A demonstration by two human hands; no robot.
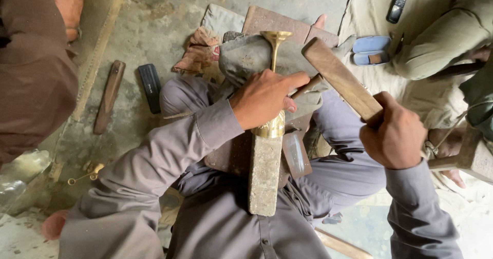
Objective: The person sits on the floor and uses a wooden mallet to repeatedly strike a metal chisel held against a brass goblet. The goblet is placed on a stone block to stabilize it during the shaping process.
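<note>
So the left hand (264, 99) has its fingers (295, 80) clamped around a brass goblet-shaped piece (276, 43) at frame centre, resting on a stone block (265, 174). Right hand (394, 136) grips a wooden mallet (341, 78). Thin brass probably dents easily; hold the stem.

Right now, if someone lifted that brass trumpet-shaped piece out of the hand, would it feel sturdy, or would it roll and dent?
The brass piece looks like thin shaped metal, so probably stiff yet light, and it might dent. Its round stem and flared mouth suggest it would roll in a curve if laid down. The left hand grips it on a bar, so it may slip when loose.
</note>
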